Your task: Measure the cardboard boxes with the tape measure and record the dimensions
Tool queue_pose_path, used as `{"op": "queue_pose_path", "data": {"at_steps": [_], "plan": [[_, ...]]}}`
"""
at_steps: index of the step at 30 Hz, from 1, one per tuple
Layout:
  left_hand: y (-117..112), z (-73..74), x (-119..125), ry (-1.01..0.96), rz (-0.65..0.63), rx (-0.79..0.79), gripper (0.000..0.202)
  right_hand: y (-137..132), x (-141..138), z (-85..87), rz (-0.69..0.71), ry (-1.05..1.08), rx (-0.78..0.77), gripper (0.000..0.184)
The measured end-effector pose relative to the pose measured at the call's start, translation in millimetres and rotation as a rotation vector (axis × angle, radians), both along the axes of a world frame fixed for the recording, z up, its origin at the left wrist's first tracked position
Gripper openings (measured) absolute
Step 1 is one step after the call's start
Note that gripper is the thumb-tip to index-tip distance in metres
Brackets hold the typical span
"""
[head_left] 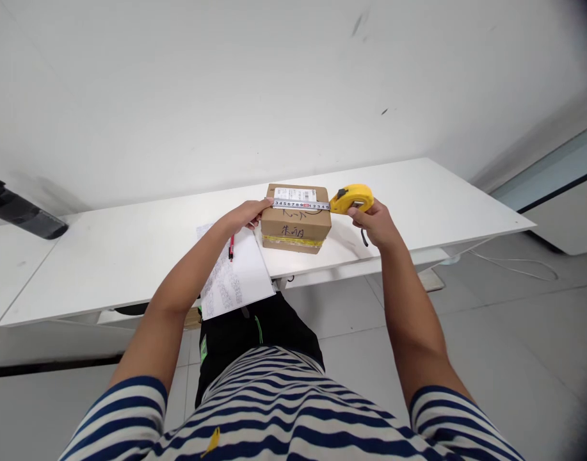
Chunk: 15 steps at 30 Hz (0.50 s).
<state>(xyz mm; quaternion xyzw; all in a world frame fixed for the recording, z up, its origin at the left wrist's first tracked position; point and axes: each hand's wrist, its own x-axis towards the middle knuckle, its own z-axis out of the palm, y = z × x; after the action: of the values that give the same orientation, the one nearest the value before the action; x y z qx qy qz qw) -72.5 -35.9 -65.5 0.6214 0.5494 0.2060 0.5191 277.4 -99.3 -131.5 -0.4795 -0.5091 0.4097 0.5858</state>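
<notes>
A brown cardboard box (pixel 296 227) with a white label and dark handwriting sits on the white table. Across its top lies the pulled-out blade of a yellow tape measure (pixel 353 198). My right hand (pixel 376 223) grips the tape measure's case just past the box's right edge; a dark strap hangs below. My left hand (pixel 249 214) pinches the blade's free end at the box's left edge. Yellow tape runs along the box's lower front. Beside my left hand, a red pen (pixel 232 248) rests on a written-on paper (pixel 245 275).
The white table (pixel 130 250) runs along a pale wall. A dark cylinder (pixel 24 208) stands at the far left. The paper overhangs the table's front edge. A white cable (pixel 514 259) trails near the floor at the right.
</notes>
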Motion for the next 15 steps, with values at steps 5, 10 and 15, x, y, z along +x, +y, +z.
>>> {"op": "queue_pose_path", "data": {"at_steps": [5,10,15], "plan": [[0.1,-0.1,0.0,-0.01,-0.003,0.006,0.051,1.3,-0.6,-2.7,-0.011,0.013,0.007,0.048],[-1.1,0.6,1.5,-0.034,0.008,0.006,0.048,1.9,-1.9,-3.3,-0.018,0.028,0.014,0.047],[-1.2,-1.2,1.5,-0.071,-0.002,0.011,0.05,2.8,-0.5,-3.6,-0.022,0.034,0.015,0.046]]}}
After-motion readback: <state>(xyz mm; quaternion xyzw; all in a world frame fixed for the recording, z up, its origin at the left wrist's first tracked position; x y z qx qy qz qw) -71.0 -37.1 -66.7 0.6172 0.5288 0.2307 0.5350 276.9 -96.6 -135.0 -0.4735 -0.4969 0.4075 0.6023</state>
